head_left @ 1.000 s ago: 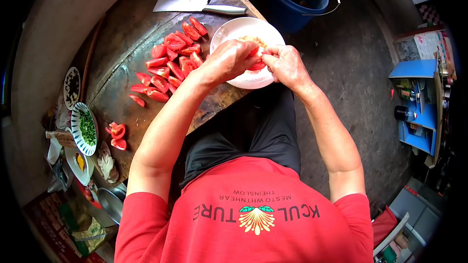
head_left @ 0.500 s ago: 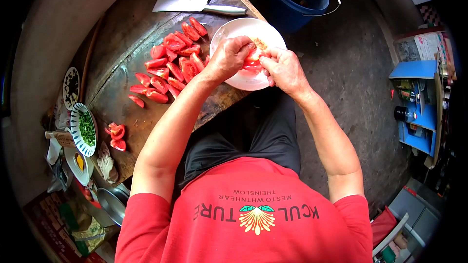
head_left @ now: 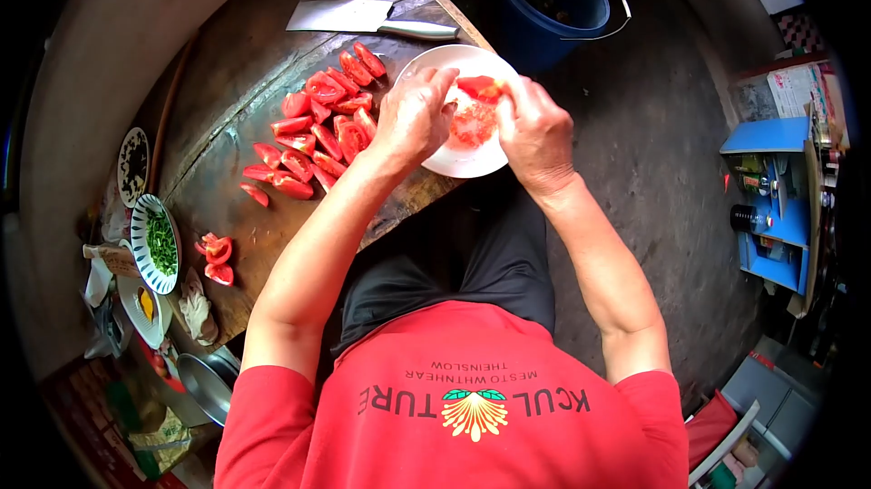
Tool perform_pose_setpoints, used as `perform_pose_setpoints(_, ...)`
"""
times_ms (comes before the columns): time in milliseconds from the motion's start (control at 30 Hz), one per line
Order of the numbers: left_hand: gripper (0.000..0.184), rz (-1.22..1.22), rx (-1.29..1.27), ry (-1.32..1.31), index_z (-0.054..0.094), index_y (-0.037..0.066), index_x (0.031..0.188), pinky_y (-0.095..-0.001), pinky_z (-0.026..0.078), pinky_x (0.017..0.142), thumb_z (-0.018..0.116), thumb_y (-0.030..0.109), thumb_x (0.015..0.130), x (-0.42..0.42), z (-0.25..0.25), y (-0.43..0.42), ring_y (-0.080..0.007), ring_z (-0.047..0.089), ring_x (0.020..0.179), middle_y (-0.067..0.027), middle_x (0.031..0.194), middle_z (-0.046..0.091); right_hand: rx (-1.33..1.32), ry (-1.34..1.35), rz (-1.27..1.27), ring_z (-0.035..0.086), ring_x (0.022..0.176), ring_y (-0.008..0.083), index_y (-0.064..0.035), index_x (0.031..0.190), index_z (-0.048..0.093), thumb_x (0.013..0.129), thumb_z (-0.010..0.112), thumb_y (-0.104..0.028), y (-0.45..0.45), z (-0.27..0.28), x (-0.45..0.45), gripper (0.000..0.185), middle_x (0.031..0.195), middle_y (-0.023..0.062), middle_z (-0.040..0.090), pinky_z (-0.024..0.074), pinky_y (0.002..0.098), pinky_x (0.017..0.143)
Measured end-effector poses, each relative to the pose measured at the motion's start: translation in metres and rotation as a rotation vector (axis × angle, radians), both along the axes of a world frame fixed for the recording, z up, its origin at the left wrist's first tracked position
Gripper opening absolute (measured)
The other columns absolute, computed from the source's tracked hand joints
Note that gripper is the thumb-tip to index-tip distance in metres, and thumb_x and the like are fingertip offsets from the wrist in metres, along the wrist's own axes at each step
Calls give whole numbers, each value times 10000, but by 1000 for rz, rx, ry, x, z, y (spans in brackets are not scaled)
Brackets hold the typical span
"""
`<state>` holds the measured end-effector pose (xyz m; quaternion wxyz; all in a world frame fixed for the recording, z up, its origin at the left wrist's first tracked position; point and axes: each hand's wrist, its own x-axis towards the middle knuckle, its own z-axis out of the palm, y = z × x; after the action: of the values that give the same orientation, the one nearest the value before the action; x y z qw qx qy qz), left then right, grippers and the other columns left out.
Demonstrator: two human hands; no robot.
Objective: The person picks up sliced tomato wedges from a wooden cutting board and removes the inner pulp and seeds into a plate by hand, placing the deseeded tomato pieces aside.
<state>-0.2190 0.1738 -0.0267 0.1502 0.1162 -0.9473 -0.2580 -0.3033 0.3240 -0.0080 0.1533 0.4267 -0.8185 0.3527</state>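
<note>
Red tomato wedge is pinched in the right hand over the plate at the desk's right corner. Hands were almost meeting a moment ago, now they've spread lol, left hand with thumb and fingers apart, so the pulp shows better.

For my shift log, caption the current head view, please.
Both hands work over a white plate of tomato pulp, beside cut tomato wedges and a cleaver.
</note>
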Motion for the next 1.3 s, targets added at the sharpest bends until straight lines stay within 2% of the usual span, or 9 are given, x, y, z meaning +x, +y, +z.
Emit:
perform_pose_setpoints(200, 471, 93, 39, 203, 507, 34, 1229, -376, 519, 743, 643, 85, 781, 4, 8, 5, -269, 648, 811, -168, 1161, 563, -168, 174, -18, 638, 702, 289, -35, 950, 593, 749, 587, 44, 1, 23, 4, 216, 797, 131, 627, 525, 353, 612)
perform_pose_setpoints(267, 488, 80, 99, 83, 493, 24, 1238, -370, 513, 756, 651, 102, 783, 5, -3, 10, -272, 642, 805, -179, 1159, 559, 156, 157, 83, 633, 679, 285, -51, 922, 588, 739, 568, 30, 0, -26, -3, 201, 778, 127, 615, 521, 358, 589)
perform_pose_setpoints(567, 539, 154, 241, 151, 459, 22, 1277, -354, 509, 753, 657, 87, 780, 16, -4, 9, -232, 634, 791, -186, 1179, 548, -155, 216, 60, 626, 695, 320, -45, 913, 580, 746, 579, 44, -3, 1, 0, 189, 802, 144, 618, 516, 375, 609)
perform_pose_setpoints(600, 537, 138, 258, 128, 460, 23, 1276, -351, 510, 755, 656, 89, 781, 21, -7, 14, -231, 637, 794, -185, 1175, 550, 68, 143, 45, 634, 708, 318, -36, 897, 580, 738, 610, -37, -3, -27, -6, 161, 802, 154, 613, 525, 384, 615)
perform_pose_setpoints(733, 582, 61, 290, 118, 423, 38, 1329, -330, 522, 728, 652, 96, 797, 20, -18, 10, -208, 652, 815, -187, 1207, 542, -11, -155, -75, 642, 687, 351, -1, 832, 597, 753, 587, -67, -14, -7, -3, 104, 755, 204, 637, 526, 409, 634)
perform_pose_setpoints(800, 580, 99, 733, 31, 424, 18, 1320, -343, 523, 714, 663, 136, 805, 22, -2, 13, -243, 644, 834, -193, 1168, 557, -36, -516, -76, 656, 681, 314, 22, 828, 625, 748, 584, -57, -17, 5, -9, 119, 756, 207, 645, 525, 386, 632)
perform_pose_setpoints(867, 538, 75, 1087, 104, 396, -31, 1335, -234, 516, 626, 619, 91, 861, 23, 5, 10, -155, 646, 839, -161, 1192, 547, -29, -805, -48, 634, 598, 196, 34, 853, 654, 764, 576, -46, -16, 10, -7, 143, 712, 146, 654, 504, 311, 559)
perform_pose_setpoints(1000, 408, -4, 1383, 99, 469, -48, 1254, -245, 525, 662, 584, 123, 902, 33, 16, 5, -148, 647, 812, -124, 1033, 615, -8, -1144, 30, 520, 466, 81, 31, 877, 650, 800, 575, -66, -14, 13, 6, 145, 651, 55, 604, 403, 213, 424)
perform_pose_setpoints(1300, 281, 27, 1285, 135, 544, -40, 1138, -260, 534, 710, 555, 139, 921, 37, 5, 5, -139, 639, 823, -98, 959, 639, 27, -1268, 120, 538, 508, 60, 5, 994, 639, 846, 645, -192, -21, 12, 10, 247, 711, 45, 617, 396, 197, 417)
